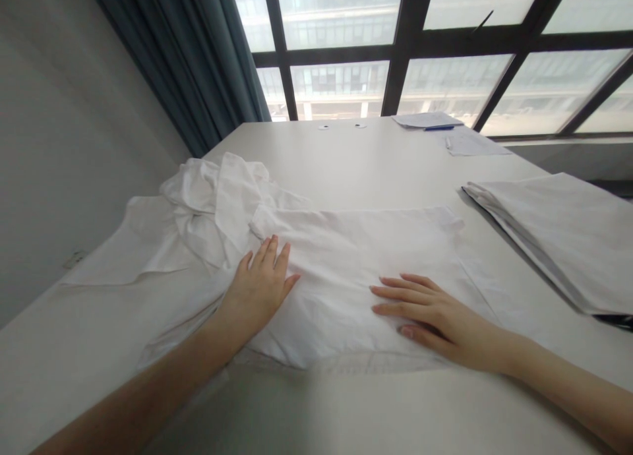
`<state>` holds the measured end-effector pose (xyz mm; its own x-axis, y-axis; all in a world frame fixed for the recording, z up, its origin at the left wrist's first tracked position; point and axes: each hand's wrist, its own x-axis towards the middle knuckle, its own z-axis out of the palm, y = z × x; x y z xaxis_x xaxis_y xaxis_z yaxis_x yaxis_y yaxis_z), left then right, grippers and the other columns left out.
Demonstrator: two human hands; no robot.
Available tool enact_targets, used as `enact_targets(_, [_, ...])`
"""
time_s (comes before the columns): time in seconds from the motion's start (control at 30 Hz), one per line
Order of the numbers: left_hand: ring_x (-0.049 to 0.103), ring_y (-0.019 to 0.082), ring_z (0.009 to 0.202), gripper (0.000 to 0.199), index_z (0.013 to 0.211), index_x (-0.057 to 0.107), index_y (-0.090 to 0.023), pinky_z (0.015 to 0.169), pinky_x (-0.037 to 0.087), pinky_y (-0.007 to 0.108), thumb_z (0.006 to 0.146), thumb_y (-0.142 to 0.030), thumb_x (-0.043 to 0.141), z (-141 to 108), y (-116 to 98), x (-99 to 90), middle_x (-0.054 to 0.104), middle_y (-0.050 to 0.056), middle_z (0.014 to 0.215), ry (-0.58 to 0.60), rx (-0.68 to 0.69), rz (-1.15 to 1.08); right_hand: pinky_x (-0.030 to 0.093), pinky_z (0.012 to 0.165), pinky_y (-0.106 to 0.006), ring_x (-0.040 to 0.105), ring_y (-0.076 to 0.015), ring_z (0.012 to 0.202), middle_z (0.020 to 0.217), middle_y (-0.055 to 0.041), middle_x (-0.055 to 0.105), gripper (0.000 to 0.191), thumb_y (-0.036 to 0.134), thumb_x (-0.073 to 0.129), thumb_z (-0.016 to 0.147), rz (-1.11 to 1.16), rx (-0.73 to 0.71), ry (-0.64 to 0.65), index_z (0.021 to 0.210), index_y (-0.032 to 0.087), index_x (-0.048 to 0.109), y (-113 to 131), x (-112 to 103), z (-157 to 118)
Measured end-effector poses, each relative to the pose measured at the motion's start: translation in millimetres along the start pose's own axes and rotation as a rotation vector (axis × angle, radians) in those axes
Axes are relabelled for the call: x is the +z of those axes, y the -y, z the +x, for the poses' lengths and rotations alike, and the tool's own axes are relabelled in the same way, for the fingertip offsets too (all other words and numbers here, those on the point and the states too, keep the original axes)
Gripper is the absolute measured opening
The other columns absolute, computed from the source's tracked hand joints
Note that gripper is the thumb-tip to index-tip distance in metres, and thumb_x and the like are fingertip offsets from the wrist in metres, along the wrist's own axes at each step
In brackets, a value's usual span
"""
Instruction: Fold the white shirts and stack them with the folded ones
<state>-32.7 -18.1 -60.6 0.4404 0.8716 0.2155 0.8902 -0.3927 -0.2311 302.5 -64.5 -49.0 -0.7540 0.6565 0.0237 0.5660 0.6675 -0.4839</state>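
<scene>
A white cloth garment (346, 257) lies spread on the white table, its far edge running nearly straight and its near edge curved. My left hand (262, 280) rests flat on its left part, fingers stretched forward and thumb apart. On the right part lies my right hand (430, 310), palm down with the fingers pointing left across the fabric. Neither hand grips anything. Small wrinkles run through the cloth between the two hands. The exact kind of garment cannot be made out.
Crumpled white cloth (198, 211) is heaped at the left. A folded white cloth with a dark edge (558, 231) lies at the right. Papers (428, 120) and a blue pen (439, 128) lie at the far end of the table (346, 165), before the windows.
</scene>
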Motion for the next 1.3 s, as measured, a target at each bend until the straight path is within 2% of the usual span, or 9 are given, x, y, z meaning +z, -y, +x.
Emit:
enact_targets(0.13, [0.052,0.038,0.128,0.045,0.132,0.055,0.002,0.100,0.038,0.061,0.098,-0.015,0.030,-1,1,-17.2,0.053,0.030,0.136,0.120,0.006,0.093,0.032,0.115,-0.045,0.050,-0.0195,0.132,0.136,-0.0048,0.061,0.034,0.029,0.040,0.101,0.043,0.053,-0.138,0.126,0.028,0.064,-5,5,2])
enact_targets(0.33, [0.056,0.036,0.124,0.048,0.130,0.057,0.000,0.100,0.037,0.063,0.089,0.000,0.032,-6,-8,-28.8,0.057,0.029,0.132,0.243,0.017,0.206,0.025,0.116,-0.055,0.031,-0.0249,0.144,0.152,-0.0001,0.042,0.044,0.035,0.044,0.101,-0.168,0.033,-0.044,0.145,0.038,0.044,-2,7,2])
enact_targets(0.5, [0.063,0.035,0.111,0.045,0.123,0.061,-0.002,0.098,0.038,0.061,0.088,0.001,0.033,-4,-9,-40.1,0.068,0.027,0.115,0.274,0.007,0.214,0.023,0.117,-0.055,0.028,-0.0248,0.145,0.154,0.0023,0.039,0.046,0.036,0.043,0.101,-0.200,0.040,-0.026,0.147,0.041,0.040,-2,6,1])
enact_targets(0.63, [0.068,0.033,0.089,0.031,0.101,0.067,-0.011,0.090,0.044,0.052,0.097,-0.021,0.038,10,11,-49.4,0.072,0.016,0.086,0.272,-0.069,0.079,0.024,0.117,-0.054,0.028,-0.0238,0.145,0.155,0.0035,0.038,0.046,0.037,0.041,0.102,-0.213,0.040,-0.022,0.147,0.042,0.039,-2,7,2])
enact_targets(0.77, [0.068,0.030,0.087,0.026,0.106,0.057,-0.016,0.075,0.048,0.038,0.093,-0.037,0.049,22,35,-38.8,0.070,0.011,0.088,0.246,-0.271,-0.114,0.024,0.116,-0.054,0.028,-0.0244,0.145,0.155,0.0036,0.037,0.045,0.038,0.040,0.102,-0.240,0.041,-0.006,0.147,0.041,0.039,-2,6,2])
enact_targets(0.9, [0.067,0.024,0.083,0.032,0.110,0.050,-0.018,0.071,0.049,0.032,0.082,-0.033,0.056,24,44,-20.3,0.066,0.008,0.097,0.215,-0.334,-0.427,0.025,0.116,-0.055,0.028,-0.0246,0.145,0.155,0.0040,0.035,0.045,0.038,0.038,0.103,-0.263,0.042,0.009,0.148,0.040,0.039,-1,6,1])
enact_targets(1.03, [0.064,0.019,0.071,0.031,0.103,0.052,-0.019,0.069,0.049,0.030,0.072,-0.023,0.056,29,46,-16.6,0.062,0.001,0.080,0.193,-0.379,-0.674,0.025,0.116,-0.055,0.028,-0.0242,0.145,0.156,0.0044,0.035,0.045,0.038,0.038,0.103,-0.260,0.041,0.003,0.148,0.041,0.038,-1,6,1])
enact_targets(1.17, [0.057,0.013,0.054,0.033,0.101,0.051,-0.020,0.055,0.045,0.028,0.069,-0.029,0.058,33,49,-17.5,0.063,0.002,0.091,0.175,-0.444,-0.901,0.026,0.115,-0.056,0.029,-0.0245,0.145,0.155,0.0048,0.036,0.045,0.038,0.038,0.102,-0.253,0.048,-0.005,0.147,0.042,0.038,-2,7,1])
enact_targets(1.3, [0.056,0.012,0.054,0.041,0.103,0.052,-0.018,0.059,0.046,0.029,0.068,-0.036,0.062,34,53,-10.0,0.063,0.004,0.097,0.099,-0.472,-0.962,0.026,0.116,-0.055,0.028,-0.0242,0.145,0.155,0.0045,0.036,0.045,0.038,0.038,0.102,-0.259,0.046,-0.004,0.148,0.041,0.038,-2,7,1])
